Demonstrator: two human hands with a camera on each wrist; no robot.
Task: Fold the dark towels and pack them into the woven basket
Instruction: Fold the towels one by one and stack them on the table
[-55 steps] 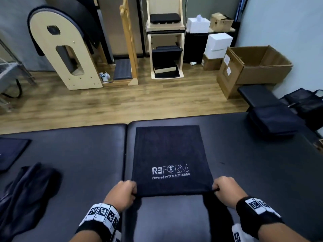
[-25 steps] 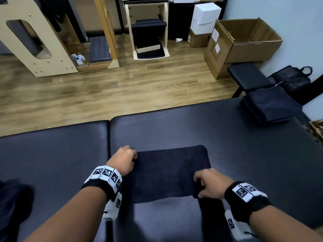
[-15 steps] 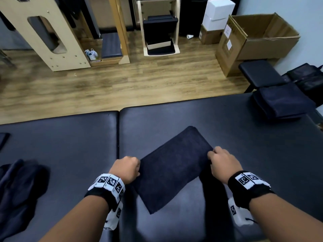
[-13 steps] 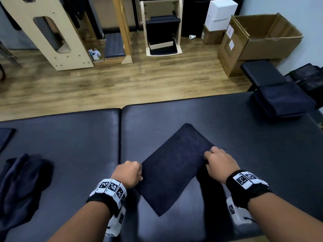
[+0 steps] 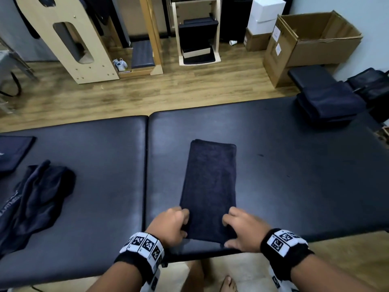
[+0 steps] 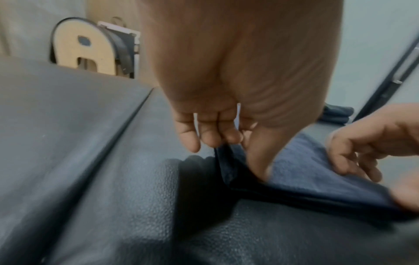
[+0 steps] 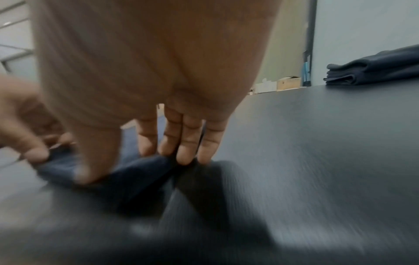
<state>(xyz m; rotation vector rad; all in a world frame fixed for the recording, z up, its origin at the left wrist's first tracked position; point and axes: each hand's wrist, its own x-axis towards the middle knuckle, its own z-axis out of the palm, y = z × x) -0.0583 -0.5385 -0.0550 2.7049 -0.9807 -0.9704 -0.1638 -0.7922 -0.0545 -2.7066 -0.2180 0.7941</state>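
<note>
A dark towel (image 5: 208, 186), folded to a narrow strip, lies lengthwise on the black padded table (image 5: 294, 175), its short end toward me. My left hand (image 5: 175, 223) pinches the near left corner, thumb on top of the cloth (image 6: 299, 170) and fingers under the edge. At the near right corner my right hand (image 5: 235, 228) pinches the towel (image 7: 127, 172) the same way. A stack of folded dark towels (image 5: 328, 104) sits at the table's far right corner. Only a sliver of the woven basket (image 5: 384, 134) shows at the right edge.
Crumpled dark towels (image 5: 35, 199) lie on the left pad, with a flat dark one (image 5: 12, 152) beyond them. An open cardboard box (image 5: 311, 43), a black bench (image 5: 309, 76) and wooden gym equipment (image 5: 69, 39) stand on the wood floor past the table.
The towel was folded in half away from me, then turned a quarter turn. It now lies lengthwise and both hands hold its near corners.
</note>
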